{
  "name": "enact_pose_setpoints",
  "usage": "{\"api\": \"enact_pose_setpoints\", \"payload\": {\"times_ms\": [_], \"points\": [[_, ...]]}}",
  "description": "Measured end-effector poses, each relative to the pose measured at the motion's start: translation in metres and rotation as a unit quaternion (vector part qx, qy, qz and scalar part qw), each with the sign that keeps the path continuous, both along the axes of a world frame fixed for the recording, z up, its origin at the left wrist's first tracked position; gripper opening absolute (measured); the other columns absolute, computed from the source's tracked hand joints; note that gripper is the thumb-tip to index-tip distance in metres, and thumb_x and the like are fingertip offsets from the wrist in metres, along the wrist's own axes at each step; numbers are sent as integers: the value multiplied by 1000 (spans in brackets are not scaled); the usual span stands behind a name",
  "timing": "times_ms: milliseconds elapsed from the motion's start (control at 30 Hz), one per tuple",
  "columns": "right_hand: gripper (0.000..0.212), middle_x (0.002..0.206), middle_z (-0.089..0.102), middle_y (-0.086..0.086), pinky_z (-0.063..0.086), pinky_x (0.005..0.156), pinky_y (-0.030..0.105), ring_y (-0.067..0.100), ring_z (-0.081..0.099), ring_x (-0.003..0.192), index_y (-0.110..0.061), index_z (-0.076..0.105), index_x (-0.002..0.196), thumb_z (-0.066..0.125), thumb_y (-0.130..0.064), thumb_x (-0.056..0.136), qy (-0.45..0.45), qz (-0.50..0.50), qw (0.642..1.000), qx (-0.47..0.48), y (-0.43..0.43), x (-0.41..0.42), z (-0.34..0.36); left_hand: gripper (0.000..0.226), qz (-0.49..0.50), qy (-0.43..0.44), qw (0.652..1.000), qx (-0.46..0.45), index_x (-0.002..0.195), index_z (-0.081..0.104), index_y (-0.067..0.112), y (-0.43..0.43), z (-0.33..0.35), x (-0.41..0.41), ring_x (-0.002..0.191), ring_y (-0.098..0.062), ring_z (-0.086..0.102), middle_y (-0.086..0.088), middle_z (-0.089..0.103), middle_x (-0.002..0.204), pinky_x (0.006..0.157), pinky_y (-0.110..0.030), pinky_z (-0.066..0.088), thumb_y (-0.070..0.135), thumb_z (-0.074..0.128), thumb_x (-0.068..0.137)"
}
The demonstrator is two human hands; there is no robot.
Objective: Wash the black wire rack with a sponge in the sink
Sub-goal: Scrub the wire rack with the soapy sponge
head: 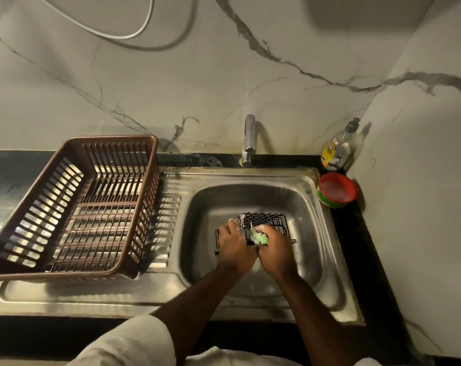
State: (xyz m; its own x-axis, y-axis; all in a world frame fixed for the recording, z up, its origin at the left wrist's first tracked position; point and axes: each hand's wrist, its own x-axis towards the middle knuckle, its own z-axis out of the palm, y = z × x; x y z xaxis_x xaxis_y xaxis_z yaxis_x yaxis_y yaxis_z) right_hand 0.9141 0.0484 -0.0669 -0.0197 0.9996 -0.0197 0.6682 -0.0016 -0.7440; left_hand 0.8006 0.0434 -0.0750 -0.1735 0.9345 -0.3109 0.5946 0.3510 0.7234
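Fingers [271, 231] of the right hand [276, 250] are clenched round a green sponge [260, 237], white with foam, and press it onto the rack [269, 220] near its middle. Fingers [230, 229] of the left hand [236, 249] curl over the rack's left side and grasp it, with foam on their tips. The two hands sit side by side, almost touching.

The rack is black wire, down in the basin of the sink [205, 207]. Its far part shows beyond the hands and its near part is hidden under them. I cannot tell whether it lies flat or is tipped up.

The likeliest trouble is slip. Soapy wire in a wet grasp could twist free under the sponge's push and clatter on the steel. The sponge could also snag on a wire end and tear. Crossings and the hidden underside are easy to miss unless the rack is turned. Foam would dry on if it is not rinsed, and I cannot tell whether the tap [249, 138] is running.

A brown basket [79, 207] stands on the drainboard at left. A soap bottle [337, 151] and a red tub [336, 190] stand on the dark tabletop [369, 260] at the right corner.
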Motion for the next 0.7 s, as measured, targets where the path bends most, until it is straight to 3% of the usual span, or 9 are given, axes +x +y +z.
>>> {"api": "enact_pose_setpoints", "payload": {"times_ms": [67, 133, 233, 300, 367, 500, 567, 633, 700], "points": [[40, 99, 75, 0, 39, 65, 0, 3, 60, 82, -14, 72, 111, 66, 8, 78, 10, 3, 1000, -7, 0, -1, 0, 50, -52, -1, 999, -4, 124, 51, 12, 5, -1, -5, 109, -13, 43, -3, 39, 127, 93, -20, 44, 11, 71, 78], [35, 98, 75, -1, 40, 64, 1, 4, 61, 81, -15, 72, 110, 67, 4, 81, 24, 8, 1000, -16, 0, 0, -2, 14, -97, 18, 995, -27, 89, 65, 20, 8, 3, -8, 99, -19, 56, -1, 58, 107, 86, -32, 52, 12, 68, 78], [37, 102, 74, -3, 43, 70, 4, 7, 63, 87, -16, 72, 111, 65, 4, 81, 41, 4, 999, -19, 3, 2, -3, 23, -139, 53, 989, -6, 59, 59, 25, 8, 0, -13, 76, -19, 63, 10, 62, 68, 74, -37, 50, 12, 62, 77], [42, 103, 75, -3, 51, 78, 18, 10, 66, 91, -18, 72, 111, 62, 6, 78, 69, -18, 997, -21, 2, 2, -5, 24, -150, 36, 988, -4, 65, 68, 18, 7, -3, -14, 76, -18, 62, 6, 65, 71, 69, -26, 48, 1, 62, 81], [45, 105, 75, -1, 56, 77, 24, 13, 70, 92, -20, 72, 113, 57, 9, 80, 191, -86, 976, -55, 1, 4, -7, 12, -123, -1, 992, 1, 89, 75, 2, 7, 0, -15, 92, -15, 58, -4, 65, 93, 61, -8, 44, -3, 64, 87], [42, 115, 69, 14, 59, 76, 29, 25, 68, 101, -3, 61, 123, 40, 14, 92, 498, -205, 836, -103, -1, 11, -10, 27, -82, 20, 996, 29, 116, 66, -7, 5, 0, -12, 85, -1, 47, -10, 44, 120, 69, 5, 40, 12, 64, 98], [39, 121, 64, 20, 60, 79, 31, 30, 63, 108, -2, 58, 123, 35, 12, 94, 542, -222, 804, -101, 0, 11, -14, 26, -61, 2, 998, 35, 117, 66, -5, 5, -1, -11, 95, -10, 55, -2, 49, 112, 81, -3, 45, 14, 59, 101], [35, 127, 59, 21, 59, 85, 33, 30, 61, 112, -4, 60, 123, 42, 2, 94, 422, -210, 882, -28, -1, 12, -21, 26, -57, 11, 998, 37, 116, 65, -3, 6, 2, -11, 101, -15, 58, 5, 51, 104, 89, -9, 45, 15, 51, 105], [41, 129, 52, 17, 54, 94, 39, 28, 58, 112, -5, 61, 127, 48, -10, 89, 206, -164, 962, 76, -2, 19, -29, 27, -35, 3, 999, 27, 112, 64, -4, 11, 5, -10, 87, -11, 56, -7, 55, 109, 79, -9, 49, 14, 44, 107]]}}
